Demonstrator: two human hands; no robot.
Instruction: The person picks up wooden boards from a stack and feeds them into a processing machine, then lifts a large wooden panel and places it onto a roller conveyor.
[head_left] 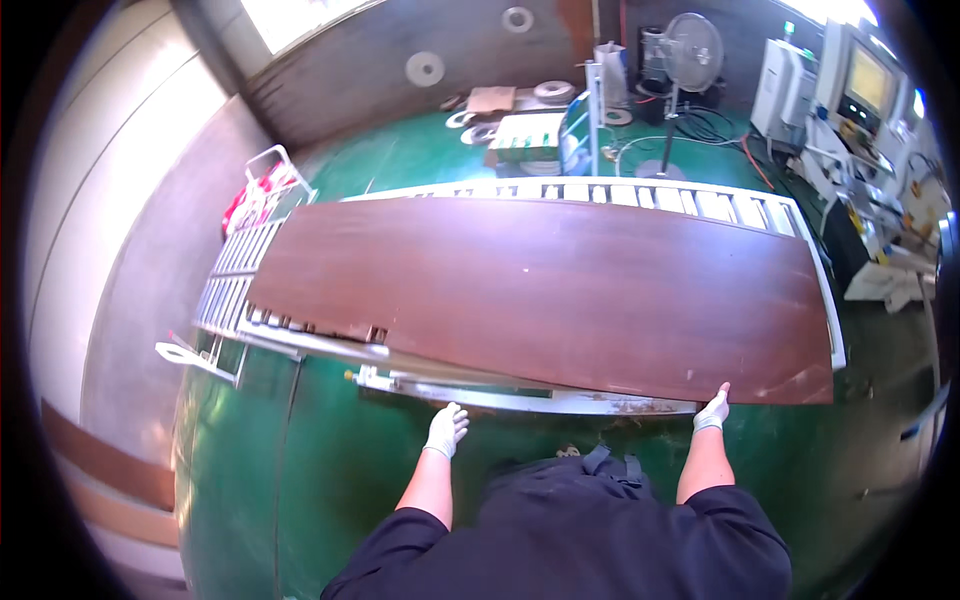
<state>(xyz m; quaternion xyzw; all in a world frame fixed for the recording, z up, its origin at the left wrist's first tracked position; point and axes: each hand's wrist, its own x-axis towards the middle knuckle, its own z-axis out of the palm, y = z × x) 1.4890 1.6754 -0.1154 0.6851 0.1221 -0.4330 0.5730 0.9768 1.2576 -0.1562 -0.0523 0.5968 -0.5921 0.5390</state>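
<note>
A large brown panel (pixel 560 290) lies across a white roller conveyor (pixel 745 208), slightly askew, with rollers showing along its far side and left end. My right hand (pixel 712 410), in a white glove, grips the panel's near edge towards the right corner. Its thumb rests on top, while the other fingers are hidden beneath. My left hand (pixel 447 430), gloved as well, is held in the air short of the conveyor's near rail. Nothing is in it, and its fingers are apart.
Behind the conveyor stand a pedestal fan (pixel 692 55), a blue-framed cart (pixel 578 135) and a box (pixel 527 138) on the green floor. Machinery with a screen (pixel 868 80) is at far right. Cables (pixel 700 125) trail near the fan. A white metal frame (pixel 205 360) sits left.
</note>
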